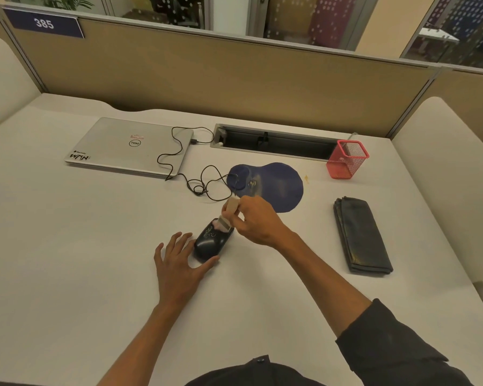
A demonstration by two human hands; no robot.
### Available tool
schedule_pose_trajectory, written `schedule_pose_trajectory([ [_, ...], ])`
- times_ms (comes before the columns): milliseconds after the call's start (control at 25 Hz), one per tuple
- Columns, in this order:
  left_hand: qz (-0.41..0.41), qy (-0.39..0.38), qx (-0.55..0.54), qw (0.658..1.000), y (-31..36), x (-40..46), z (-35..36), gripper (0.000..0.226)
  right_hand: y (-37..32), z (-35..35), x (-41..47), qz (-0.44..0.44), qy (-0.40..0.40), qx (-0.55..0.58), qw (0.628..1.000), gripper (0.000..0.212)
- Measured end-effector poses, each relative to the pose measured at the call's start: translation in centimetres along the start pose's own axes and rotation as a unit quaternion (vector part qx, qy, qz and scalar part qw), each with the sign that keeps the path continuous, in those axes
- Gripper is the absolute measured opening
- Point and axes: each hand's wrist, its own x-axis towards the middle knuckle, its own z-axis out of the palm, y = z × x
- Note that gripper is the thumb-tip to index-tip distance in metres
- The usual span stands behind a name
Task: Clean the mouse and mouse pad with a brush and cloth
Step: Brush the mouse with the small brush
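A closed silver laptop (131,146) lies at the far left of the pale surface (67,232), with a black cable (179,160) plugged into its right side and looping in loose coils toward the middle. Nearer the person, the left hand (179,266) rests flat with its fingers spread wide, the thumb and forefinger bracketing the near end of a black mouse (211,242) and touching its side. The mouse sits on the surface itself, just short of the mouse pad. The right hand (255,220) is closed around the pale handle of a small brush (227,215), whose bristles press on the far end of the mouse. Behind that hand lies the dark blue mouse pad (273,185), rounded in outline, its near edge partly hidden by the knuckles. Beyond it a cable slot (273,142) is sunk into the surface. Further right stands a red mesh pen holder (346,160), and nearer, well apart from the hands, lies a folded dark cloth (361,235).
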Motion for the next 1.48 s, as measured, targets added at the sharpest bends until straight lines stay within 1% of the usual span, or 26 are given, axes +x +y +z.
schedule_pose_trajectory([
  [80,0.001,0.002,0.003,1.0,0.1,0.0,0.0,0.077,0.6,0.1,-0.4,0.001,-0.012,-0.019,1.0,0.027],
  [160,0.001,0.0,0.005,1.0,0.0,0.0,0.0,0.078,1.4,-0.2,-0.2,0.032,-0.009,-0.034,0.999,0.031],
  [240,0.001,-0.005,0.006,1.0,0.0,0.0,-0.1,0.08,1.9,-0.5,0.5,0.082,0.021,-0.006,0.996,0.034],
  [320,-0.001,-0.007,0.005,1.0,0.0,0.0,-0.1,0.081,1.6,-0.1,1.0,0.112,0.046,0.037,0.992,0.034],
  [480,0.003,-0.006,0.013,1.0,0.1,0.0,-0.1,0.08,2.0,0.6,0.8,0.127,0.001,0.087,0.988,0.03],
  [600,0.001,-0.006,0.019,1.0,0.1,0.0,-0.1,0.079,2.9,-0.5,1.2,0.127,-0.059,0.058,0.988,0.027],
  [640,0.002,-0.006,0.02,1.0,0.0,0.0,0.0,0.079,3.0,-0.8,1.5,0.127,-0.064,0.049,0.989,0.027],
  [760,0.003,-0.009,0.016,1.0,0.0,0.0,0.0,0.08,2.3,-1.0,2.1,0.108,-0.016,0.072,0.991,0.026],
  [880,0.001,-0.013,0.019,1.0,0.1,0.0,-0.1,0.081,1.9,0.0,2.0,0.088,-0.05,0.072,0.992,0.025],
  [1040,0.01,-0.018,0.024,0.999,0.3,-0.1,-0.3,0.082,2.2,-1.0,2.9,0.091,-0.094,0.008,0.991,0.026],
  [1120,0.01,-0.019,0.022,1.0,0.4,-0.1,-0.3,0.082,1.8,-1.2,3.3,0.075,-0.079,-0.011,0.994,0.03],
  [1240,0.01,-0.017,0.025,1.0,0.5,-0.1,-0.4,0.082,1.5,-0.4,2.5,0.071,-0.049,0.015,0.996,0.031],
  [1400,0.013,-0.013,0.031,0.999,0.5,-0.2,-0.4,0.079,3.1,-0.7,1.7,0.093,-0.082,-0.015,0.992,0.029],
  [1440,0.015,-0.012,0.033,0.999,0.5,-0.2,-0.4,0.078,3.3,-1.0,1.8,0.105,-0.068,-0.002,0.992,0.029],
  [1480,0.018,-0.011,0.034,0.999,0.5,-0.1,-0.4,0.078,3.4,-1.1,1.9,0.115,-0.038,0.024,0.992,0.03],
])
